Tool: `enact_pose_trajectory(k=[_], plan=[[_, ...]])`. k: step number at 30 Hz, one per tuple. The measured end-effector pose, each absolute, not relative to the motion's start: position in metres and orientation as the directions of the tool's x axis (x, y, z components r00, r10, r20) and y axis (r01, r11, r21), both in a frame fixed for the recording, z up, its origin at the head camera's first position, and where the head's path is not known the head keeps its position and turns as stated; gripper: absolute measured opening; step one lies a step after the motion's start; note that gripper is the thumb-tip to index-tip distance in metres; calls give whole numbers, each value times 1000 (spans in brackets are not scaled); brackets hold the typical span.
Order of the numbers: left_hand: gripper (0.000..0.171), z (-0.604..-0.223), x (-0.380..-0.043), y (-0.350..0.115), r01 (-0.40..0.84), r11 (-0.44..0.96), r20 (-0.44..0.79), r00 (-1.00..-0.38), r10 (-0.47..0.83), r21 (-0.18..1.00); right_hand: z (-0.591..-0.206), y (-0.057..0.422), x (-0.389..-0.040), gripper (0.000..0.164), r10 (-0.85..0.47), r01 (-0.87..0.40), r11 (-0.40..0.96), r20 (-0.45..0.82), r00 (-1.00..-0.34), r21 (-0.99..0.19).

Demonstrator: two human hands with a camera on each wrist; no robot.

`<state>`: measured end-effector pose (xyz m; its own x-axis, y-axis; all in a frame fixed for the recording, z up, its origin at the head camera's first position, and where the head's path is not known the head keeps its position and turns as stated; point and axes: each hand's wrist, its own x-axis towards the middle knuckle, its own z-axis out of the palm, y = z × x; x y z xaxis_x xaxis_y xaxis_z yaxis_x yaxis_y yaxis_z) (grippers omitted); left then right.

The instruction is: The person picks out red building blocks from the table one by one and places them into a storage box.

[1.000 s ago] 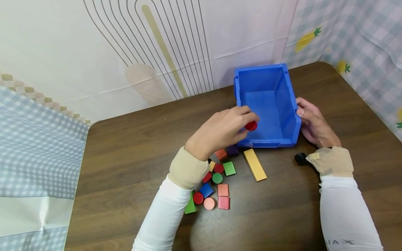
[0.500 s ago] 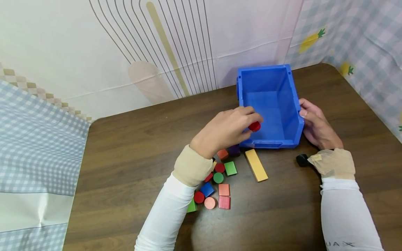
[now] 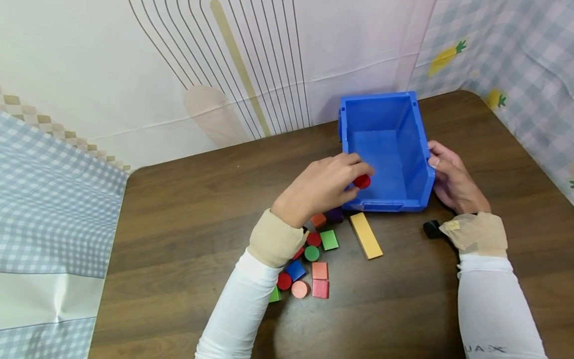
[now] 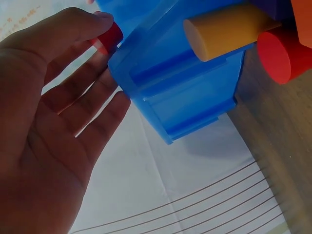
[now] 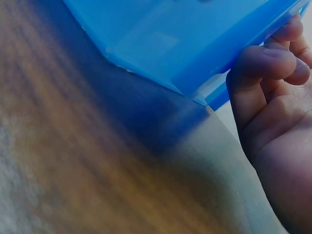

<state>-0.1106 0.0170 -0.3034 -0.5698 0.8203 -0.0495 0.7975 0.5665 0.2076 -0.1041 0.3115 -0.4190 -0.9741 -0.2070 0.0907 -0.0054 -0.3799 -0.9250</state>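
At the far left of the frame, a blue-and-white checked cloth [image 3: 49, 199] hangs beside a dark wooden bench [image 3: 188, 214]. At lower center, a white sleeve [image 3: 242, 306] partly covers a loose group of small blocks, among them a blue block [image 3: 296, 270], a pink disc [image 3: 300, 289], a green disc [image 3: 312, 253] and a green square [image 3: 329, 240]. Right of center, the left grip [image 3: 318, 187], a bare hand, pinches a red cylinder [image 3: 362, 181] between thumb and fingers, above the near left part of an upright blue bin [image 3: 378, 114]. A long yellow block [image 3: 366, 235] lies in front of the bin. Farther right is a black object [image 3: 432, 229]. The right grip [image 3: 458, 179], also bare, holds the bin's right wall, its fingers curled at the rim.
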Motion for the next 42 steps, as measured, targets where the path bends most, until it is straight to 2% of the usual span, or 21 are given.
enact_pose_trajectory(k=[8,17,22,32,42], plan=[[39,-309,-108,17,757,584,-24,-605,796,293,-422,313,-106,23,-212,-28,-410,125,-969,-912],[39,-313,-104,17,703,602,13,-655,756,380,-420,313,-107,21,-211,-9,-388,98,-973,-922],[39,-316,-101,15,680,606,28,-674,738,412,-419,311,-106,21,-249,0,-412,113,-962,-911],[34,-322,-99,16,713,560,112,-654,748,423,-420,314,-104,23,-269,-8,-437,140,-953,-899],[33,-321,-98,21,718,568,125,-658,743,403,-420,315,-105,24,-276,-5,-448,143,-950,-894]])
